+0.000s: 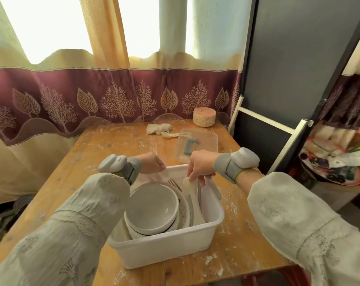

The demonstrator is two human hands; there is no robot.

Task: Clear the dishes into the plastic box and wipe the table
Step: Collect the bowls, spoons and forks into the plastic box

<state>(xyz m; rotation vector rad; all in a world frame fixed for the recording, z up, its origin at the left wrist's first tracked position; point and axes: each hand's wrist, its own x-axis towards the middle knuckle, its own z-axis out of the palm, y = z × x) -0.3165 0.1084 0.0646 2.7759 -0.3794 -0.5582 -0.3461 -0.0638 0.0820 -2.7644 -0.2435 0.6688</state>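
The plastic box [166,242] sits on the wooden table [105,145], near its front edge. Inside the box, a bowl [152,207] is nested on other dishes, with a fork [174,184] beside it toward the box's far wall. The right hand [199,166] hovers over the box's far right corner, its fingers pinching a white spoon [187,183] and other cutlery pointing down into the box. The left hand [152,163] is curled into a fist at the box's far rim; what it holds, if anything, cannot be told. Beyond the box lie a clear lid [197,143], a second spoon [169,134], a cloth [158,128] and a round container [204,117].
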